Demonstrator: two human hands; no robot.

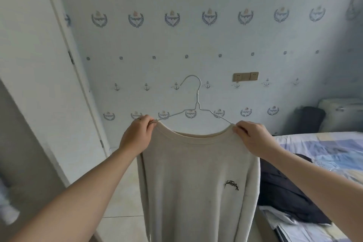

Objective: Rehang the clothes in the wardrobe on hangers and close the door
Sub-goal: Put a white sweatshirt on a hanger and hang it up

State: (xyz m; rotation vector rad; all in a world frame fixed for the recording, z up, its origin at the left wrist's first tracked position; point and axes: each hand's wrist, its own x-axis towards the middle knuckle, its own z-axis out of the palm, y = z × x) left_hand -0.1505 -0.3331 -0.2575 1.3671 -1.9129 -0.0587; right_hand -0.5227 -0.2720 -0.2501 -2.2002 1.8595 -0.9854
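I am holding the shirt [196, 182] up on the hanger [197, 102], my left hand [135, 135] and right hand [255, 137] each pinching a shoulder, bed [324, 149] at right.

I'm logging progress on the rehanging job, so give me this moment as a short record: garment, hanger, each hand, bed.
garment: beige sweater, draped on the hanger, small dark logo on chest
hanger: white wire, hook upright and free, on no rail
left hand: pinches the sweater's shoulder beside the collar
right hand: pinches the opposite shoulder
bed: at right, dark clothes lying on it
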